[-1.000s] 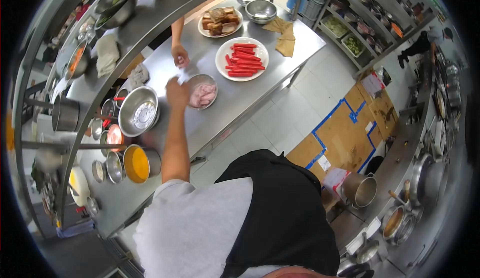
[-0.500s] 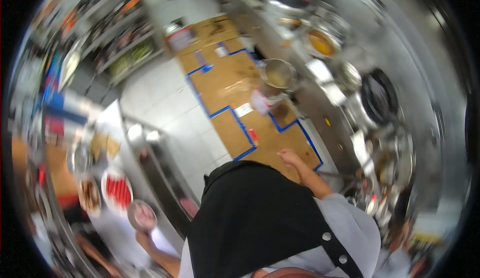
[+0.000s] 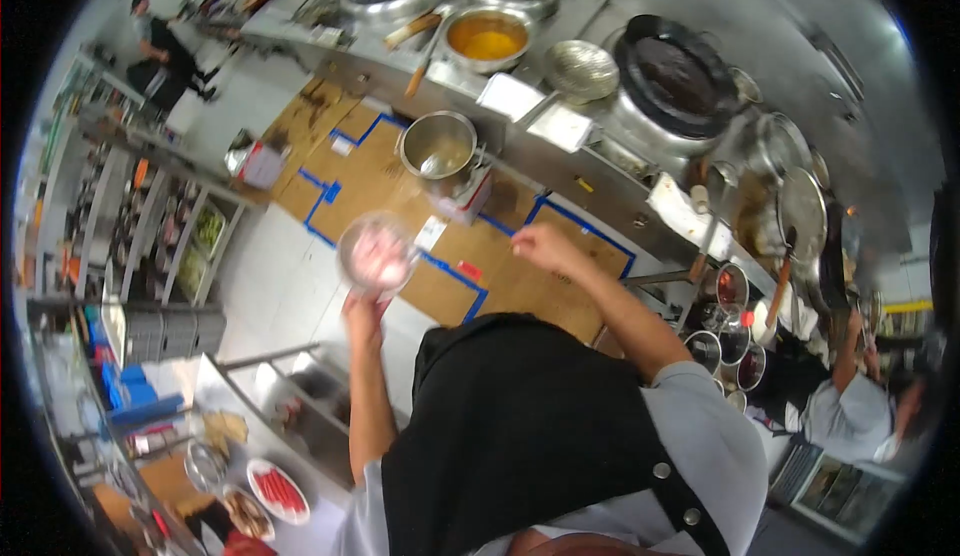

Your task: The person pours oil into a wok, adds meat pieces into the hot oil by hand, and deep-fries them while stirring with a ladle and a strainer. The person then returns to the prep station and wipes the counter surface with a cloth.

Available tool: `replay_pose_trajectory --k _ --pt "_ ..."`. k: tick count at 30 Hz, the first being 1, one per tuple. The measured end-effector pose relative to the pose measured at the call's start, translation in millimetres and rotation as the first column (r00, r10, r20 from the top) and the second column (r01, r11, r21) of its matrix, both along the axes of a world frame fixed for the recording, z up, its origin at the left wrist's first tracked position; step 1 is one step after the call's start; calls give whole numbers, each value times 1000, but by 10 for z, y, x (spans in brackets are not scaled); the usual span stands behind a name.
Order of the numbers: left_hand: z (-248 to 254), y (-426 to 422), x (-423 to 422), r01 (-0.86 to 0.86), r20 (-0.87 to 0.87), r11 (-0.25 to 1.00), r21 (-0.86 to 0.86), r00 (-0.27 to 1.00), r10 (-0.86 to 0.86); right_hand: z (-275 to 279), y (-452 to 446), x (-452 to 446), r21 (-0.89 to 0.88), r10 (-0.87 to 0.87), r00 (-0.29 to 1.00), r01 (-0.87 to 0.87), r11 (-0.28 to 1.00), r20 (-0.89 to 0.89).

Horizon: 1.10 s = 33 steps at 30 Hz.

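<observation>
My left hand point(image 3: 364, 318) grips a round metal bowl point(image 3: 346, 268) from its near side and holds it up over the floor. Pale pink pieces lie in the bowl, too blurred to name. My right hand point(image 3: 545, 248) is in the air in front of the stove line, fingers curled in, with nothing seen in them. Beyond both hands stands a tall metal pot point(image 3: 408, 156) with cloudy liquid inside. A pan of orange liquid point(image 3: 452, 53) sits on the counter behind that pot.
Along the stove line are a black wok point(image 3: 632, 81), a perforated ladle point(image 3: 582, 68) and white trays point(image 3: 510, 96). Taped cardboard point(image 3: 400, 286) covers the floor. A white oval plate of red strips point(image 3: 262, 496) rests on the left table. Co-workers stand right point(image 3: 850, 411) and far left point(image 3: 160, 46).
My left hand has lifted the bowl off the left table and carried it forward and right. My body has turned left toward the stove line. My right hand stays raised.
</observation>
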<state>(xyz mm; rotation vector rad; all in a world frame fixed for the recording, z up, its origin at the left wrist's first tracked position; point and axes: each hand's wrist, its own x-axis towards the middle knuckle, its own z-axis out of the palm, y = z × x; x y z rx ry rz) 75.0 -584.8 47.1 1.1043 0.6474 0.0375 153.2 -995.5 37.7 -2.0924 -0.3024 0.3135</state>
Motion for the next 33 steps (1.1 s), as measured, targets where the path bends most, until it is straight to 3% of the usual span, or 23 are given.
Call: replay_pose_trajectory --k 4,8,9,12,15,18,22,28,30,33 --pt "20 -997 1070 170 -12 985 2 985 -170 971 240 619 -101 52 977 -32 994 208" --pt "93 -1708 1731 375 27 924 77 926 -377 864 239 1146 -359 89 889 88 929 449" --pt "94 -1818 1863 409 10 905 116 911 -413 936 262 1214 -460 43 940 125 879 338" --pt "116 -2103 2251 474 49 866 157 873 -486 872 241 1443 -536 -60 974 171 827 219" --pt "-15 -2351 2626 570 109 809 146 803 -586 802 241 1649 -501 -242 947 318 805 212" --pt "172 -2490 2891 662 72 748 47 744 -664 793 133 1738 -428 -350 917 399 811 193" --pt "255 -2702 3314 775 -8 628 72 630 -777 1082 -160 1864 -385 -406 881 471 794 241" --pt "441 -3288 3770 795 14 603 -71 605 -796 1357 -1167 2166 -421 -397 845 525 740 358" --pt "507 -3455 3931 791 8 607 -81 609 -793 1630 -1715 2285 -305 -523 768 632 712 369" --pt "474 -3630 4106 769 -5 631 -99 634 -773 1842 -2671 2509 -272 -529 583 788 552 617"
